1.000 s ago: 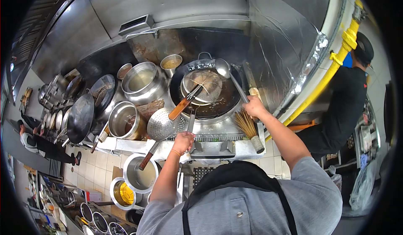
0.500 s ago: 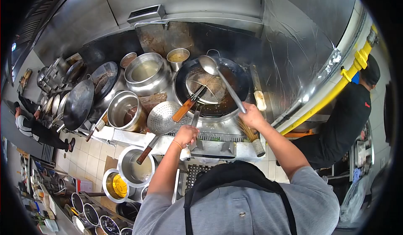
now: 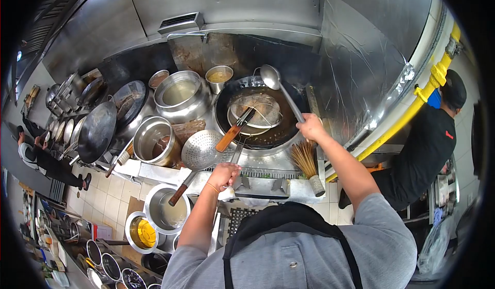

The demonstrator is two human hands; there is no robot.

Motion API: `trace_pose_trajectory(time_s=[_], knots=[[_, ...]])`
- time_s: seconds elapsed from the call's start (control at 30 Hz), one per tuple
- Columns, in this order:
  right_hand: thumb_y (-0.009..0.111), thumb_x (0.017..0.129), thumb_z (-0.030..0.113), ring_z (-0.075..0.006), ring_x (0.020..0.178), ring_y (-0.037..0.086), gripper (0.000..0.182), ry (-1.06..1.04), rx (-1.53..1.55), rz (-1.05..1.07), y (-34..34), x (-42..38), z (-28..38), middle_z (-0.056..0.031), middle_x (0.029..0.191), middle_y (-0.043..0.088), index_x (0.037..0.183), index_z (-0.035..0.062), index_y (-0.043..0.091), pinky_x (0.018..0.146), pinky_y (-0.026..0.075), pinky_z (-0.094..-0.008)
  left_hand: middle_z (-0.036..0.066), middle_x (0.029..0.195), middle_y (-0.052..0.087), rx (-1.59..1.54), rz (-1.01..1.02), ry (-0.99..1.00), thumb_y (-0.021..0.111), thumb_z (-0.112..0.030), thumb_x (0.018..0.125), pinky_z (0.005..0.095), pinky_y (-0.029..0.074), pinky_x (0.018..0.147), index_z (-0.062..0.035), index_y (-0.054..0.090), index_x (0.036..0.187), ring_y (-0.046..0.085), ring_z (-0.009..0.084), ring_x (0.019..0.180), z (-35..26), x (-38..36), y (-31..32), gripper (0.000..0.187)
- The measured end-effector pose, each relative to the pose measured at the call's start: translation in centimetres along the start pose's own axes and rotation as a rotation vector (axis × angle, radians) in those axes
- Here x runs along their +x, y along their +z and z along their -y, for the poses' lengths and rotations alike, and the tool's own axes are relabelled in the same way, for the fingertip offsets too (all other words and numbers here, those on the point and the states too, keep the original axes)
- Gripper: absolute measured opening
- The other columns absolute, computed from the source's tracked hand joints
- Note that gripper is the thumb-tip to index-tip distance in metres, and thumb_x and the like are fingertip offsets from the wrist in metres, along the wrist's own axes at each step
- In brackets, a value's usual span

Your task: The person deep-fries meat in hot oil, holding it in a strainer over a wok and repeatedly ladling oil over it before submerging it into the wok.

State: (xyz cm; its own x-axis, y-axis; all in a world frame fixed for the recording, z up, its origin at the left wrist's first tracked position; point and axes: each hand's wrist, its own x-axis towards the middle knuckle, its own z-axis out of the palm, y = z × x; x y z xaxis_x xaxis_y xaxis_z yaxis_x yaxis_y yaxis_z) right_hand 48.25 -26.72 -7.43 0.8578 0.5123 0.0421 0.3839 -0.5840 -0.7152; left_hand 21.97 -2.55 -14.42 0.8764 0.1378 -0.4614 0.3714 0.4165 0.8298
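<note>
- Ladle (image 3: 270,77): shifted rightward since the previous frame; rounded metal bowl sits over the far edge of the wok (image 3: 242,86).
- Right hand (image 3: 313,128): closed around the ladle.
- Left hand (image 3: 224,175): grips a slim metal handle (image 3: 238,152).
- Wok: contains dark liquid, round mesh strainer (image 3: 264,103).
- Large pot (image 3: 190,115): pale liquid.

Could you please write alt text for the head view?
The person's right hand holds a long-handled steel ladle over a dark wok, and the left hand holds a metal handle extending toward it. A wooden-handled wire-mesh strainer is over the wok, a perforated skimmer nearby.
</note>
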Motion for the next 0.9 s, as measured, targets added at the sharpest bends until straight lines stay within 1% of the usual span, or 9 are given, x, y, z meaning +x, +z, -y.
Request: trace_pose_trajectory(time_s=[0.13,0.2,0.23,0.27,0.37,0.53,0.6,0.73,0.9], knots=[[0.058,0.068,0.020,-0.0420,0.089,0.057,0.031,0.016,-0.220,-0.085,-0.2,0.2,-1.7,-0.0278,0.089,0.060,0.084,-0.0067,0.061,0.081,0.047,-0.0424,-0.001,0.056,0.046,-0.015,-0.042,-0.033,0.046,-0.005,0.086,0.0232,0.028,0.033,0.0026,0.056,0.087,0.037,0.0078,0.037,-1.3,-1.3,0.6,0.012],[0.057,0.068,0.019,-0.0421,0.083,0.059,0.032,-0.040,-0.247,-0.099,0.9,0.1,-3.1,-0.0290,0.083,0.059,0.084,-0.0087,0.059,0.078,0.048,-0.0409,-0.001,0.056,0.046,-0.003,-0.057,-0.022,0.047,-0.004,0.085,0.0231,0.028,0.033,0.0028,0.057,0.086,0.037,0.0079,0.037,-1.9,-1.9,0.9,0.012],[0.058,0.072,0.017,-0.0345,0.065,0.062,0.026,0.072,-0.105,-0.042,1.7,0.3,-3.8,-0.0242,0.071,0.059,0.078,-0.0084,0.058,0.063,0.051,-0.0404,-0.001,0.056,0.046,0.003,-0.081,-0.031,0.048,-0.005,0.085,0.0232,0.028,0.033,0.0027,0.057,0.085,0.038,0.0081,0.037,-2.1,-2.1,1.1,0.012],[0.058,0.072,0.017,-0.0345,0.065,0.062,0.026,0.072,-0.099,-0.044,2.5,0.5,-4.4,-0.0242,0.071,0.059,0.078,-0.0084,0.058,0.063,0.051,-0.0404,-0.001,0.056,0.046,0.009,-0.104,-0.041,0.048,-0.005,0.085,0.0233,0.028,0.033,0.0025,0.057,0.085,0.038,0.0083,0.037,-2.4,-2.2,1.2,0.012],[0.055,0.086,0.012,-0.0121,0.044,0.047,0.018,0.409,0.614,0.176,4.0,-0.1,-3.2,-0.0057,0.060,0.051,0.072,-0.0002,0.052,0.038,0.040,-0.0284,-0.001,0.055,0.045,0.054,-0.139,-0.086,0.051,-0.007,0.086,0.0236,0.028,0.033,0.0020,0.058,0.084,0.037,0.0087,0.037,-3.0,-2.4,1.3,0.012],[0.053,0.087,0.013,-0.0093,0.040,0.041,0.017,0.624,1.142,0.326,4.1,1.1,-3.4,-0.0015,0.058,0.047,0.074,0.0029,0.048,0.034,0.034,-0.0232,-0.002,0.058,0.045,0.092,-0.134,-0.108,0.046,-0.006,0.087,0.0212,0.027,0.034,0.0041,0.057,0.090,0.037,0.0061,0.039,-4.6,-3.8,2.1,0.016],[0.052,0.087,0.013,-0.0061,0.040,0.041,0.015,0.717,1.559,0.480,3.3,1.6,-3.3,-0.0002,0.058,0.046,0.078,0.0030,0.047,0.033,0.033,-0.0193,-0.002,0.058,0.045,0.112,-0.144,-0.115,0.045,-0.006,0.087,0.0212,0.027,0.034,0.0046,0.057,0.091,0.037,0.0061,0.039,-4.7,-3.8,2.2,0.016],[0.051,0.088,0.012,-0.0041,0.040,0.041,0.014,0.711,1.634,0.515,1.1,1.1,-2.3,0.0005,0.058,0.045,0.087,-0.0005,0.046,0.031,0.033,-0.0164,-0.001,0.056,0.046,0.127,-0.126,-0.062,0.048,-0.006,0.086,0.0223,0.026,0.033,0.0030,0.058,0.086,0.038,0.0076,0.038,-3.5,-2.5,1.8,0.013],[0.050,0.087,0.011,-0.0039,0.039,0.039,0.014,0.637,1.459,0.506,-2.9,-0.6,0.0,0.0002,0.062,0.046,0.093,-0.0005,0.044,0.031,0.032,-0.0169,0.000,0.054,0.047,0.065,-0.137,-0.017,0.053,-0.008,0.084,0.0236,0.024,0.030,0.0011,0.059,0.080,0.039,0.0092,0.035,-1.5,-0.9,1.7,0.011]])
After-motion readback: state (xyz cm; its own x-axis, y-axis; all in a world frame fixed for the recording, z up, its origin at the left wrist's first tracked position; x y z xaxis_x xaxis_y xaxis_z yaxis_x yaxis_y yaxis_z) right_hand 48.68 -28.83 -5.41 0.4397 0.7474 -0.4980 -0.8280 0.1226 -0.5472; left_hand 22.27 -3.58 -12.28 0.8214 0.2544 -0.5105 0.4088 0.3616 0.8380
